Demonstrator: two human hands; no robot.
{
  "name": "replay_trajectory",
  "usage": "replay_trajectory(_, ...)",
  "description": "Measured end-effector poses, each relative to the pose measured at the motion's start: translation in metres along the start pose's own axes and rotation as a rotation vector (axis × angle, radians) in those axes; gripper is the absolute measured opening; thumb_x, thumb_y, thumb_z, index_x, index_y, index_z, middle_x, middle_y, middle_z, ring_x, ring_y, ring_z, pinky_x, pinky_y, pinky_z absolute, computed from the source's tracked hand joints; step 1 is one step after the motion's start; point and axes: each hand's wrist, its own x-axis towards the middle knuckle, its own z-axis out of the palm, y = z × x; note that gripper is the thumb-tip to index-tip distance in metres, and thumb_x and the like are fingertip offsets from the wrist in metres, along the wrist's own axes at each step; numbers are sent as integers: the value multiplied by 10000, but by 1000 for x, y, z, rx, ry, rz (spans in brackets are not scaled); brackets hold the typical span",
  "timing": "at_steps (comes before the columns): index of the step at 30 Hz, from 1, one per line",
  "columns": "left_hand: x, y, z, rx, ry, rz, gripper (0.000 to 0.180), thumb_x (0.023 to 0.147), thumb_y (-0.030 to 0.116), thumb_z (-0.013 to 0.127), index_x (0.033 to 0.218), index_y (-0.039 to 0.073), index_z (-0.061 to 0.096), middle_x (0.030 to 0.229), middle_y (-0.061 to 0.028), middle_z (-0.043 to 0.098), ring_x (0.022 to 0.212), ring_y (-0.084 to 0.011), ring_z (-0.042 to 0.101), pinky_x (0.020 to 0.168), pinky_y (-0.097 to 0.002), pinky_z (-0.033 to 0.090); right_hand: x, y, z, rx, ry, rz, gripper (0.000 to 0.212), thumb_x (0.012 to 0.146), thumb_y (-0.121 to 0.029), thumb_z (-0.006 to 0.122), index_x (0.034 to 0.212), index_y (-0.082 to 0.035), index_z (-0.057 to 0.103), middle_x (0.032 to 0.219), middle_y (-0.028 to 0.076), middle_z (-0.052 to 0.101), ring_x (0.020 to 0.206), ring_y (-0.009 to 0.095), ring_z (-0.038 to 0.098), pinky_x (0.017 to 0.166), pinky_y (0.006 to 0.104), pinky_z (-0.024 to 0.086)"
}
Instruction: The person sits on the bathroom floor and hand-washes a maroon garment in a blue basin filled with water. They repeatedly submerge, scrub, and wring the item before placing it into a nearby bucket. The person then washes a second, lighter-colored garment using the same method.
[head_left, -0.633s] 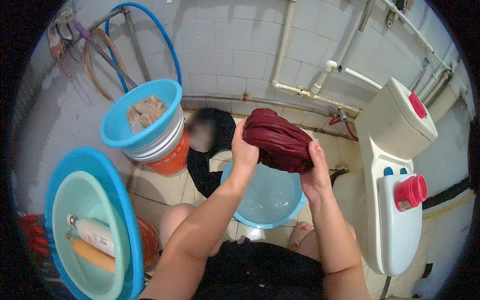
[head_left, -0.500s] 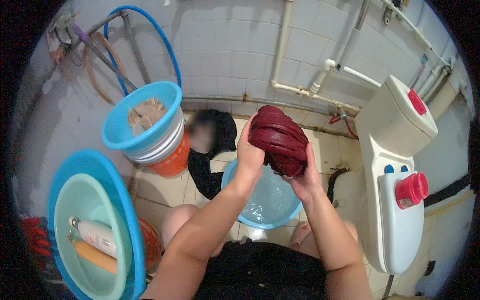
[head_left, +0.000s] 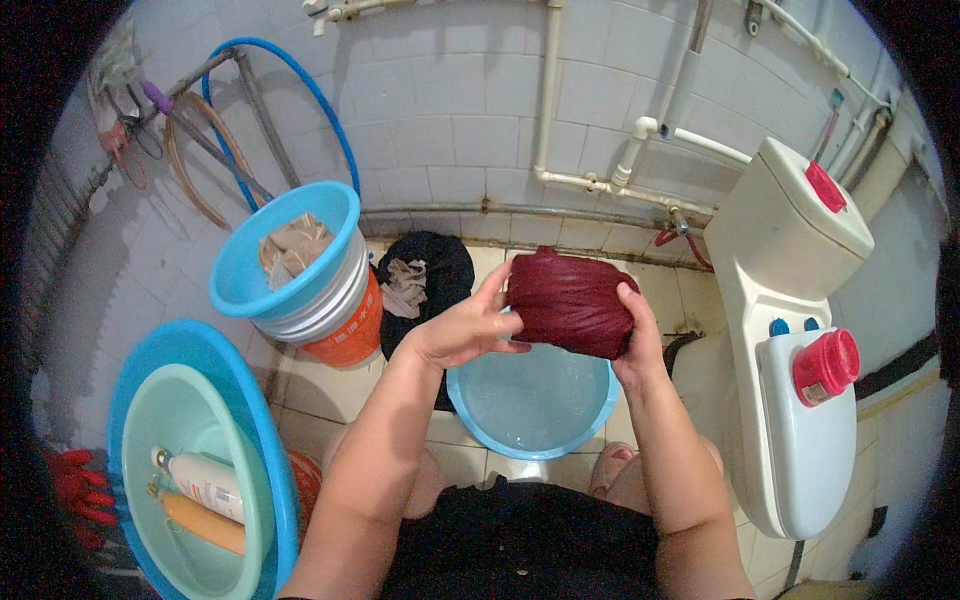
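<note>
A rolled-up, damp-looking dark red cloth (head_left: 570,305) is held in the air above a light blue basin (head_left: 458,395) of cloudy water. My right hand (head_left: 638,335) grips the roll's right end, thumb on the upper side. Beside the roll's left end is my left hand (head_left: 465,330), its fingers apart and the fingertips at the cloth's edge. Behind the basin a black cloth (head_left: 445,265) lies on the tiles, with a beige-pink cloth (head_left: 405,288) on it. My forearms hide part of the basin's surroundings.
Left, a blue basin (head_left: 228,285) with beige cloth tops stacked buckets (head_left: 345,335). Nearer, a pale green basin (head_left: 140,450) holding bottles sits inside a larger blue one (head_left: 275,440). A toilet (head_left: 745,270) with a red jar (head_left: 827,367) on its lid stands right. Pipes run along the wall.
The red cloth has come slightly lower and turned more level. My left hand has shifted from gripping its side to spread fingers at its left end. The view has tilted slightly.
</note>
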Motion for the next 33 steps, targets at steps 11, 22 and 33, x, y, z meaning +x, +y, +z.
replay_trajectory(11,31,-23,11,-217,481,248,373,857,160,509,1219,68,517,1066,-52,597,937,-167,570,863,-315,445,-13,17,26,-296,-111,-276,611,770,-127,663,1300,14,393,1168,113,524,1049,178,513,938,298,388)
replay_trajectory(22,48,-28,43,566,781,569,112,731,46,514,727,0,616,741,-97,587,723,-195,568,706,-283,446,-3,35,21,55,148,64,207,867,-193,554,965,-12,565,889,64,590,791,151,569,726,282,464)
replay_trajectory(33,54,-51,27,747,805,599,106,727,37,523,738,18,626,749,-88,603,726,-196,588,704,-286,461,14,51,-6,22,130,343,307,843,-269,551,1064,-57,539,992,80,598,887,208,594,775,340,484)
